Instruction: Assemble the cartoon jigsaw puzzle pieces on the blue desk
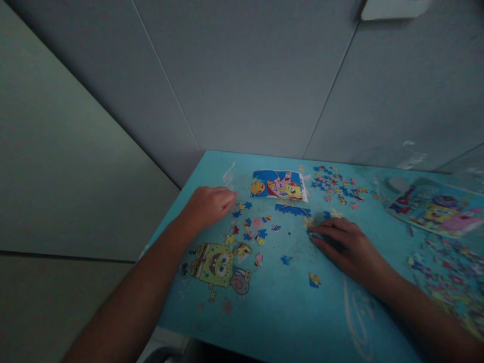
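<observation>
To the right of a cartoon picture card (278, 185) on the turquoise counter (272, 312), nearer the person, the right hand (346, 242) pinches a small puzzle piece (310, 234). Left of the card, the left hand (212, 204) curls; whether around anything, I cannot tell. A light edge grip, checking colours against the card, would probably serve best.

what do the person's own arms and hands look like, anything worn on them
Both the left hand and right hand are bare, without gloves. The left forearm and right forearm are uncovered too; no sleeve, watch or bracelet shows. The picture is too dim to rule out small rings.
</observation>
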Motion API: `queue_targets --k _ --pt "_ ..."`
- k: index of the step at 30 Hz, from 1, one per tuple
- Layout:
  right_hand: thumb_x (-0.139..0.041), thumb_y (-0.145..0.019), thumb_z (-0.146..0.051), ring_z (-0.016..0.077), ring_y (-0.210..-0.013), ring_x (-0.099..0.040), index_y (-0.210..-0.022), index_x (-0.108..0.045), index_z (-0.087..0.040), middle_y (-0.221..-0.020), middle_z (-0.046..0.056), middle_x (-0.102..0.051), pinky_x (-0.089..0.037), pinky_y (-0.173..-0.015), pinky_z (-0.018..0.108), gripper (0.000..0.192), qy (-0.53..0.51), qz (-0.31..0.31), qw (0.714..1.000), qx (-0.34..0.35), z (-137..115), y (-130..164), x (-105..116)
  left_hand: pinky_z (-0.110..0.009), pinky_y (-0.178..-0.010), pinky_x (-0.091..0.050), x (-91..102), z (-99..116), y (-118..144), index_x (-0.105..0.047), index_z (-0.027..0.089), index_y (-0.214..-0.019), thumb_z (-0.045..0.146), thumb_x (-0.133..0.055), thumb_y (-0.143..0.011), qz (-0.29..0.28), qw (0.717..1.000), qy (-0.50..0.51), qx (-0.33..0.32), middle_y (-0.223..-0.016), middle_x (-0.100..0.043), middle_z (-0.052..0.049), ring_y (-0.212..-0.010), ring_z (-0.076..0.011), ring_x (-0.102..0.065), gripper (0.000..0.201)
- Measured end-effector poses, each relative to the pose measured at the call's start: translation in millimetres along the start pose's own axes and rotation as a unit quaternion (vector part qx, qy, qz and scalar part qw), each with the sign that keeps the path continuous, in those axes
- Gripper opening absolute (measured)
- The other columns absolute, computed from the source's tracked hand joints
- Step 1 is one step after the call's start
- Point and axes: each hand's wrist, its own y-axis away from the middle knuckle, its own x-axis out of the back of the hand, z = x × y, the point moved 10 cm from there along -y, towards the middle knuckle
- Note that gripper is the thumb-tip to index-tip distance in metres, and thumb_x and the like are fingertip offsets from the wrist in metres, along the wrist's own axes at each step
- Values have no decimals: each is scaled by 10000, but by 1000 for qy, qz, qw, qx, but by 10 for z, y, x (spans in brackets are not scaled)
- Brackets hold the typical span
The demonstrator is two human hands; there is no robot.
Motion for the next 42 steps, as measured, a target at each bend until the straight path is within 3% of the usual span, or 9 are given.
queue_targets --k 9,17,25,29,33,37,42 --pt "-604 -979 -382 268 -1003 -673 -1228 -724 -311 -1107 86 -689 -566 -875 465 286 0 3 1000 2 27 5 -16 -309 -534 -228 14 -55 3 -509 189 -595 267 -461 -1027 10 1000 -6 27 -559 -480 25 -515 -121 -391 442" --pt "-608 -976 -384 268 -993 -681 -1224 -726 -316 -1087 85 -696 -574 -853 453 283 -1 11 1000 7 8 -2 3 -292 -545 -259 -144 3 -8 -524 192 -688 319 -484 -1012 -53 998 13 35 -657 -538 9 -568 -124 -446 350" --pt "-608 -980 -371 271 -1024 -669 -1245 -715 -318 -1109 85 -691 -561 -869 455 291 -1 1 1000 5 27 -4 -21 -295 -562 -288 -173 -47 -2 -519 195 -698 314 -504 -1010 -64 996 23 56 -679 -545 7 -587 -137 -465 333" --pt "-613 -978 -374 269 -1018 -669 -1247 -713 -315 -1106 84 -693 -558 -880 466 293 -1 3 1000 5 25 -2 -19 -278 -604 -345 -222 -42 -1 -640 183 -934 359 -527 -1020 -89 993 32 70 -903 -642 -28 -715 -148 -573 227" --pt "-624 -972 -367 265 -1017 -671 -1171 -740 -293 -1096 84 -699 -560 -876 456 242 -22 3 1000 16 -32 -5 -12 -255 -601 -351 -354 73 10 -610 310 -1320 280 -547 -1014 -137 989 27 37 -1108 -633 -29 -736 -129 -594 315" --pt "-644 -964 -353 257 -1004 -671 -1113 -748 -283 -1073 75 -707 -554 -870 445 195 -39 -10 998 38 -113 -10 -23 -257 -566 -336 -467 97 33 -662 326 -1271 269 -540 -1010 -169 985 19 41 -1076 -627 -22 -675 -122 -563 294" --pt "-660 -957 -349 254 -999 -664 -1085 -748 -279 -1063 72 -707 -543 -880 443 170 -51 -12 998 38 -128 -13 -29 -253 -649 -431 -484 91 40 -664 286 -1241 290 -512 -1026 -173 983 42 47 -1117 -607 -34 -808 -144 -615 264"
